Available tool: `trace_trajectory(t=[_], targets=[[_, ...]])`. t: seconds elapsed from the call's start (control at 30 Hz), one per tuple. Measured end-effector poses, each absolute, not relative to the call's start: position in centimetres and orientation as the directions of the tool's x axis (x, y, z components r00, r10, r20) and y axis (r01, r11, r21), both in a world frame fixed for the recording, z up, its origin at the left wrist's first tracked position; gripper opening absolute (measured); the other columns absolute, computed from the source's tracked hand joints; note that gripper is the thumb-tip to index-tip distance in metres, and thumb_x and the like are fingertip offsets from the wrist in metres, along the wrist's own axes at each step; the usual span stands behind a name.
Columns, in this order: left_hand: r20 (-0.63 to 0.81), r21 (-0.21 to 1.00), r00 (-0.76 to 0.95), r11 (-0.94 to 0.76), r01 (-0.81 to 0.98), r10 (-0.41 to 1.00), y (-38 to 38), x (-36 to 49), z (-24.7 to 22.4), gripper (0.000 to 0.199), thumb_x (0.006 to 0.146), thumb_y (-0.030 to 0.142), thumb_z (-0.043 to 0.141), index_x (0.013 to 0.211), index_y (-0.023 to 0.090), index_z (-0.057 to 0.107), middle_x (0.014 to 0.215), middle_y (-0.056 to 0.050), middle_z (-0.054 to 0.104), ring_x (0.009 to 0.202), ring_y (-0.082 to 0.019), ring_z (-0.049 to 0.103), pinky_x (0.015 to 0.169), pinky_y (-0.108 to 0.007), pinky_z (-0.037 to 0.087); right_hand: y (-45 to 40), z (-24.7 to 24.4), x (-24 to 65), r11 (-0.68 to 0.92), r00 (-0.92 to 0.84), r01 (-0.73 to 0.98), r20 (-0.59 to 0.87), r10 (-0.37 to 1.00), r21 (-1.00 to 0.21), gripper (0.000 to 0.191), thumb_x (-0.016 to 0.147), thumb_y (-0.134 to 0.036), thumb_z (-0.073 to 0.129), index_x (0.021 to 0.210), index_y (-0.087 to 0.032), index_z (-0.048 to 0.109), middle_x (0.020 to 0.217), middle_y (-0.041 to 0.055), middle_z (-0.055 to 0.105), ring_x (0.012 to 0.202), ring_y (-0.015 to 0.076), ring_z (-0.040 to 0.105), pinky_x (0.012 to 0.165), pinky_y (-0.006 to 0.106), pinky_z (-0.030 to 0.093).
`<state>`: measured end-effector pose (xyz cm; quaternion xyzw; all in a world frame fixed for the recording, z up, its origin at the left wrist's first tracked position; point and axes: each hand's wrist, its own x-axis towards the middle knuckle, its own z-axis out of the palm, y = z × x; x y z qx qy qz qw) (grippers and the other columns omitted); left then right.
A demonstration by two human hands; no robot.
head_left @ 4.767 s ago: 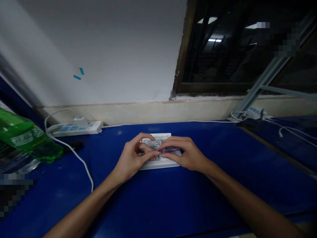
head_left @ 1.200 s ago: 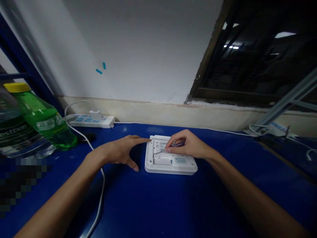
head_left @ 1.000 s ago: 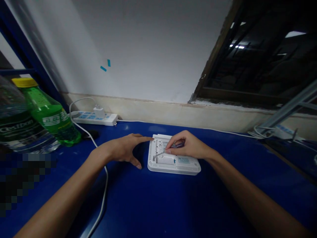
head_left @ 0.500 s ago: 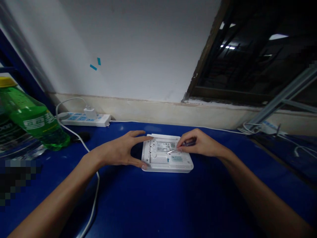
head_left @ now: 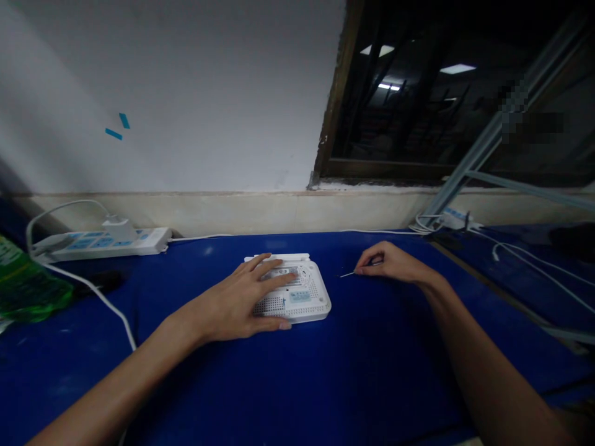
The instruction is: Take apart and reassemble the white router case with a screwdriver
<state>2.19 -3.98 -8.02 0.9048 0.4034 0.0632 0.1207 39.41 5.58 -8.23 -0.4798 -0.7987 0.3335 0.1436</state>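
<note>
A white router point(head_left: 316, 306) with vent holes and labels lies flat on the blue table, its labelled face up. Across its left half rests my left hand point(head_left: 242, 297), fingers spread over the labels and thumb along the front edge. To the right of the router, just above or at the tabletop, my right hand point(head_left: 383, 263) is closed around a screwdriver point(head_left: 348, 274). The thin metal shaft points left, apart from the router; most of the handle is hidden by my fingers. A tiny dark speck lies near the tip, too small to name.
A white power strip point(head_left: 149, 241) with a plug point(head_left: 119, 229) stands at the back left, its cable point(head_left: 109, 303) running forward. A green bottle point(head_left: 32, 285) lies at the left edge. Cables and a metal frame point(head_left: 469, 161) are at the right, below a dark window.
The view has turned rightward. My right hand has drawn the screwdriver off the router to the right. My left hand has moved from the router's left edge onto its labelled face.
</note>
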Motion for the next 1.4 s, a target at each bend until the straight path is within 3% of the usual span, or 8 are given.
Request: trace_trajectory(t=[0.23,0.6,1.07,1.23,1.4], targets=[[-0.047,0.242,0.655,-0.628,0.74,0.754,-2.5,3.6,-8.4,0.086,0.082,0.083,0.045,0.154,0.041,0.021,0.163,-0.006,0.02,0.149,-0.04,0.019,0.117,-0.065,0.023,5.7,-8.6,39.3,0.321,-0.481,0.63,-0.03,0.876,-0.707,0.026,0.074,-0.042,0.075,0.083,-0.019,0.08,0.084,0.0062,0.078,0.078,0.0216,0.07,0.072,0.031,0.051],[-0.021,0.223,0.67,-0.65,0.726,0.742,-2.1,4.0,-8.2,0.088,0.08,0.076,0.058,0.153,0.036,0.029,0.161,-0.009,0.026,0.145,-0.036,0.031,0.116,-0.057,0.031,4.7,-7.9,35.4,0.383,-0.428,0.49,0.166,0.888,-0.783,0.024,0.074,-0.043,0.078,0.082,-0.021,0.079,0.085,0.005,0.077,0.079,0.0195,0.07,0.077,0.033,0.053],[-0.038,0.248,0.659,-0.632,0.734,0.751,-1.9,4.0,-8.2,0.089,0.078,0.075,0.061,0.152,0.039,0.028,0.162,-0.008,0.025,0.146,-0.037,0.029,0.116,-0.058,0.03,5.1,-9.3,33.6,0.417,-0.487,0.517,0.144,0.861,-0.748,0.021,0.078,-0.041,0.073,0.084,-0.021,0.079,0.086,0.0051,0.077,0.08,0.0199,0.069,0.076,0.034,0.052],[-0.05,0.271,0.675,-0.64,0.719,0.737,-1.8,4.0,-8.1,0.087,0.079,0.074,0.062,0.152,0.039,0.03,0.161,-0.009,0.028,0.146,-0.037,0.029,0.116,-0.058,0.03,4.9,-7.1,33.4,0.495,-0.576,0.552,0.123,0.808,-0.671,0.02,0.08,-0.036,0.072,0.088,-0.019,0.079,0.087,0.0047,0.078,0.079,0.0189,0.07,0.073,0.029,0.05],[-0.025,0.281,0.671,-0.639,0.716,0.741,-1.6,3.9,-8.2,0.088,0.078,0.072,0.065,0.152,0.039,0.03,0.16,-0.007,0.029,0.144,-0.038,0.032,0.116,-0.057,0.032,4.9,-2.5,31.6,0.71,-0.738,0.62,0.059,0.672,-0.335,0.013,0.081,-0.026,0.072,0.088,-0.02,0.08,0.083,0.0031,0.078,0.078,0.0169,0.069,0.074,0.027,0.046]])
